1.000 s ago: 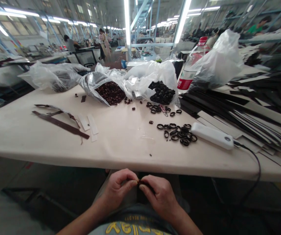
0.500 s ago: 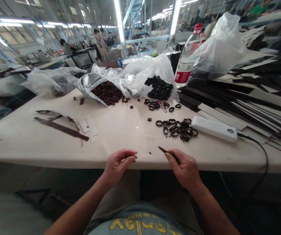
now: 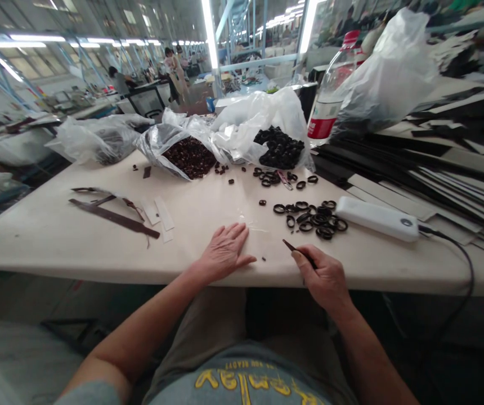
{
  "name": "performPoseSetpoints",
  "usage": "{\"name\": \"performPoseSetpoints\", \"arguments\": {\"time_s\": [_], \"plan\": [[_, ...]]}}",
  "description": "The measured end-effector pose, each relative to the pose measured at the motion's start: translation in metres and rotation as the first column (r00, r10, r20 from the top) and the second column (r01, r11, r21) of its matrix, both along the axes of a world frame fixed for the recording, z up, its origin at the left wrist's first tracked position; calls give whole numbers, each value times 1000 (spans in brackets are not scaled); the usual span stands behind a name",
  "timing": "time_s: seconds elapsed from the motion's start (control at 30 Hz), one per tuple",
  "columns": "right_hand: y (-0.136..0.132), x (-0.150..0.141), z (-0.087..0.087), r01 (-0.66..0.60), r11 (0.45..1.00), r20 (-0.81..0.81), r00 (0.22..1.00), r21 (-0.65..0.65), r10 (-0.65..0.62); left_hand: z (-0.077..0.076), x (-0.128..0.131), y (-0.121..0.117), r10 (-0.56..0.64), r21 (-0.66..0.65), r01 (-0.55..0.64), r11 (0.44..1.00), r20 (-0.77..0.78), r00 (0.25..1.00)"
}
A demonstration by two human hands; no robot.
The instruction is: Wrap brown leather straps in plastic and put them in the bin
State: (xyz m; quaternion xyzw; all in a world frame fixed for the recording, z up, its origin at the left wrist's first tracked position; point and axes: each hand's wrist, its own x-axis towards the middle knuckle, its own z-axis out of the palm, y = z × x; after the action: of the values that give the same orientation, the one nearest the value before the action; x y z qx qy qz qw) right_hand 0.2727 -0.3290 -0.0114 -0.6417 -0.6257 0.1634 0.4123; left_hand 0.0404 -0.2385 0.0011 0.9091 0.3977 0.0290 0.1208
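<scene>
My left hand [image 3: 225,253] lies palm down on the pale table [image 3: 111,256], its fingers stretched out and its thumb pointing right. My right hand [image 3: 323,274] grips a slim dark pointed tool [image 3: 289,246], whose tip sticks out to the upper left above the table. Between the two hands sits a tiny dark piece [image 3: 263,259], just right of my left thumb. Beyond my right hand is a loose pile of black loops [image 3: 324,219]. Clear strips or shiny marks [image 3: 252,226] show by my left fingertips.
A white device [image 3: 377,218] with a black cable lies right of the loops. Behind stand an open bag of brown pieces [image 3: 189,157], a bag of black loops [image 3: 282,147] and a plastic bottle [image 3: 324,115]. Dark straps [image 3: 113,216] lie left; stacked strips [image 3: 448,185] fill the right.
My left hand has gone from curled at the table edge to spread flat, farther forward and right. My right hand still holds the tool, slightly shifted. The view has moved a little.
</scene>
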Motion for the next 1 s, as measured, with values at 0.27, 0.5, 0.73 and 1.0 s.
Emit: {"name": "performPoseSetpoints", "arguments": {"time_s": [0.27, 0.5, 0.73, 1.0], "plan": [[-1, -1, -2, 8, 1000, -24, 1000, -19, -8, 6, 20, 0, -171, 84, 174, 981, -36, 985], [-1, 0, -6, 10, 1000, -27, 1000, -28, -11, 14, -25, 38, 27, 219, -14, 976, -58, 998], [-2, 0, -7, -20, 998, -24, 1000, -57, 19, 17, 19, 82, 149, 209, -154, 966, 40, 988], [-1, 0, -8, -27, 998, -18, 1000, -63, 26, 6, 80, 116, 46, 146, -55, 988, 60, 997]]}}
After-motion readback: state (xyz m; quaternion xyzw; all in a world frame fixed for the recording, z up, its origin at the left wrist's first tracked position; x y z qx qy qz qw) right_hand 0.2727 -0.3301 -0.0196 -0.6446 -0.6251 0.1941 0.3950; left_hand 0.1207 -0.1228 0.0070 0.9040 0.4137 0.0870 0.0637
